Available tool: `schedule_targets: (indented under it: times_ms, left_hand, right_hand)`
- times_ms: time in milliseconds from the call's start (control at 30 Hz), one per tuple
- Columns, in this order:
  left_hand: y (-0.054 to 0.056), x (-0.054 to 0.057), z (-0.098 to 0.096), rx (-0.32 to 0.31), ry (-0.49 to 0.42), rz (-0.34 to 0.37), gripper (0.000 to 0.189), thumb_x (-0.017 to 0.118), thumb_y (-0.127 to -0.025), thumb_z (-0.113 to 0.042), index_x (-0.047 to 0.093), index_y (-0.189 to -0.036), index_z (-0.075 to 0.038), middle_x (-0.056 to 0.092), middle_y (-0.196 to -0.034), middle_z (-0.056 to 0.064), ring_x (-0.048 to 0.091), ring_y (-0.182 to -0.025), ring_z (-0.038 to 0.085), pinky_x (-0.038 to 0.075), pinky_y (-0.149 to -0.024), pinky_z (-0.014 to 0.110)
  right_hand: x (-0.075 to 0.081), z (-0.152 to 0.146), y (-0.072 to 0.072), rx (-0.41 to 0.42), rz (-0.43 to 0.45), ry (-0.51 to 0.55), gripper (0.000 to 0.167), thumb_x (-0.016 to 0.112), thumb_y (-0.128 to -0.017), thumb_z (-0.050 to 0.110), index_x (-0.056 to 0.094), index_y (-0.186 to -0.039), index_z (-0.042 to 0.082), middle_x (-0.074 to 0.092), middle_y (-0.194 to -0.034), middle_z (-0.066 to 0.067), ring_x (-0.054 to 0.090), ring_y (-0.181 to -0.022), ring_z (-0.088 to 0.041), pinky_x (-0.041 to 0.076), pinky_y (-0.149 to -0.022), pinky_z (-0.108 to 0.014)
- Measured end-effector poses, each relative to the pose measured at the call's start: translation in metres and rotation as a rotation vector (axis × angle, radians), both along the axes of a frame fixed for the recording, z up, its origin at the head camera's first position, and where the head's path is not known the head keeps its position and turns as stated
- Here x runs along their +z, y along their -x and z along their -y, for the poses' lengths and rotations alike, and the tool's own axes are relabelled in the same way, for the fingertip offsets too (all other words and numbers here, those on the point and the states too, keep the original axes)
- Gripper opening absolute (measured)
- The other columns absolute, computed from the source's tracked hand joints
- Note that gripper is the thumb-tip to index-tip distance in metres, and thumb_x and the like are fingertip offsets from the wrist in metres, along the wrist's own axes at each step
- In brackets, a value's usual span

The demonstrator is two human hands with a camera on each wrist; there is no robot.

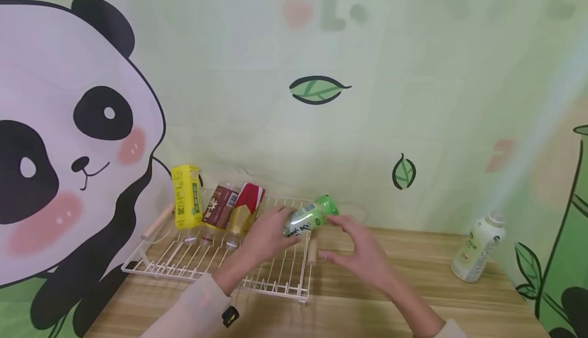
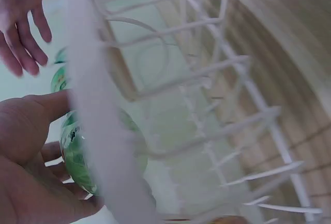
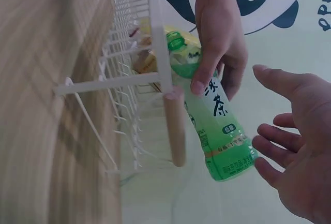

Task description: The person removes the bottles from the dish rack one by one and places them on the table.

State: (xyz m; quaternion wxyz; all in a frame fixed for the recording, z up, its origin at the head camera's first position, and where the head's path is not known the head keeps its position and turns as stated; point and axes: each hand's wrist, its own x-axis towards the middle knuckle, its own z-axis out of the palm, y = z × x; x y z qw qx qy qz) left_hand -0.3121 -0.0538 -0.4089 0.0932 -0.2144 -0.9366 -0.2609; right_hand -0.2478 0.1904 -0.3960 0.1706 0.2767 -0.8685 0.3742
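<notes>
- Head view, dial centred mid-frame: green bottle [image 1: 307, 218] near 6 o'clock, tilted, base toward 2 o'clock, held over the right end of a white wire rack [image 1: 303, 292].
- Left hand [image 1: 271, 230] pinches the bottle, thumb on one side, fingers curled round the other.
- Right hand [image 1: 363, 248] near 5 o'clock, thumb and fingers spread apart, fingertips just beside the bottle's base; cannot tell whether they touch.
- Right wrist view: bottle's cap toward 11 o'clock, beside the rack's rail and wooden handle [image 3: 175, 128].
- Head view, around 8 o'clock: yellow pack [image 1: 187, 197], maroon-labelled bottle [image 1: 221, 206] and red-and-gold pack [image 1: 247, 208], side by side on the rack, leaning.
- White bottle [image 1: 478, 250] at 4 o'clock, upright on the wood-grain table [image 1: 413, 248], well apart from both hands.
</notes>
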Motion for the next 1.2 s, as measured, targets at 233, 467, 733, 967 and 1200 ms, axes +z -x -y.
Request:
schedule_targets:
  times_ms: [233,467,733,967,1200]
  left_hand:
    - [-0.017,0.023,-0.014,-0.141,0.069,-0.071,0.068,0.092,-0.085,-0.027,0.062,-0.144,-0.008,0.068,-0.126,0.006,0.063,-0.101,0.02,0.059,-0.083,0.034]
    - [-0.026,0.029,-0.026,-0.206,0.096,-0.1,0.066,0.093,-0.084,-0.024,0.064,-0.141,-0.007,0.067,-0.13,0.005,0.062,-0.107,0.018,0.058,-0.089,0.032]
    - [-0.032,0.028,-0.033,-0.214,0.102,-0.071,0.066,0.093,-0.084,-0.025,0.063,-0.141,-0.008,0.066,-0.129,0.004,0.06,-0.109,0.016,0.058,-0.09,0.029]
    - [-0.034,0.026,-0.038,-0.227,0.151,-0.063,0.068,0.09,-0.087,-0.029,0.061,-0.145,-0.008,0.063,-0.135,0.004,0.058,-0.112,0.016,0.057,-0.094,0.029]
    - [-0.035,0.026,-0.041,-0.227,0.186,-0.093,0.069,0.088,-0.089,-0.036,0.06,-0.146,-0.01,0.062,-0.138,0.003,0.059,-0.113,0.014,0.056,-0.093,0.028]
  right_hand:
    - [0.015,-0.008,0.005,-0.027,-0.135,-0.125,0.078,0.094,-0.081,0.024,0.058,-0.147,0.004,0.058,-0.147,-0.013,0.054,-0.137,-0.034,0.048,-0.112,-0.055]
    - [0.02,-0.012,0.013,-0.028,-0.281,-0.395,0.079,0.098,-0.077,0.03,0.062,-0.141,0.001,0.062,-0.14,-0.013,0.056,-0.131,-0.035,0.048,-0.113,-0.054]
    - [0.017,-0.015,0.016,-0.047,-0.362,-0.607,0.074,0.097,-0.078,0.03,0.064,-0.137,-0.001,0.066,-0.133,-0.011,0.061,-0.124,-0.032,0.046,-0.113,-0.05]
    - [0.014,-0.016,0.015,-0.049,-0.364,-0.625,0.066,0.096,-0.079,0.024,0.066,-0.132,-0.002,0.069,-0.127,-0.011,0.062,-0.12,-0.032,0.049,-0.109,-0.051]
    - [0.019,-0.021,0.013,-0.03,-0.346,-0.623,0.063,0.096,-0.079,0.023,0.067,-0.129,-0.002,0.069,-0.125,-0.011,0.063,-0.117,-0.03,0.053,-0.103,-0.05]
